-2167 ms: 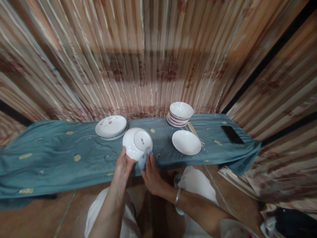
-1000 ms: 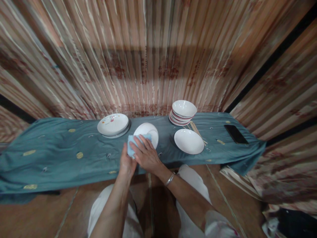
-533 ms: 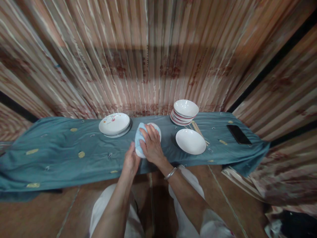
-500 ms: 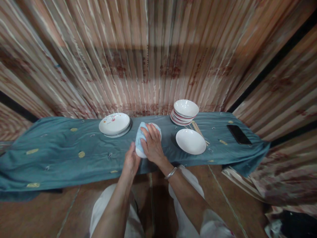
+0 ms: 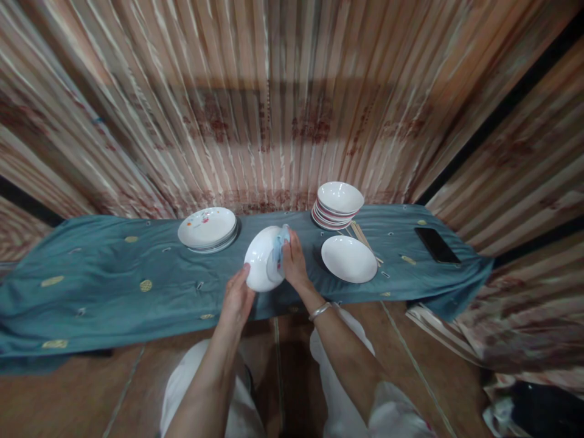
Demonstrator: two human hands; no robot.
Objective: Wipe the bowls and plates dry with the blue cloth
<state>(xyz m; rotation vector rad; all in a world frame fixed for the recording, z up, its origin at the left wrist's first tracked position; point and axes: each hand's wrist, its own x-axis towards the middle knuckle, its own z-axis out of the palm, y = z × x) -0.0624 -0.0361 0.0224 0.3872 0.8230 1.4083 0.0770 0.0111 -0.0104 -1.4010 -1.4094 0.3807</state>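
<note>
A white bowl (image 5: 259, 258) is tilted above the near part of the table, its glossy surface showing. My left hand (image 5: 238, 295) grips its lower left rim, thumb on top. On the bowl's right side, my right hand (image 5: 294, 258) holds a light blue cloth (image 5: 280, 246) against it; the fingers behind the cloth are partly hidden. To the right lies a white oval-looking dish (image 5: 350, 260), apart from both hands. A stack of white plates (image 5: 207, 228) with a floral print on top stands to the left.
Behind the dish are stacked bowls (image 5: 340, 201) with red bands and several wooden chopsticks (image 5: 362, 238). A black phone (image 5: 437, 245) lies at the right end of the teal tablecloth (image 5: 150, 310). A pleated curtain (image 5: 274, 103) hangs behind the table.
My right hand with the cloth has moved from across the bowl to its right edge, uncovering the bowl's left part. My left hand keeps its grip on the rim.
</note>
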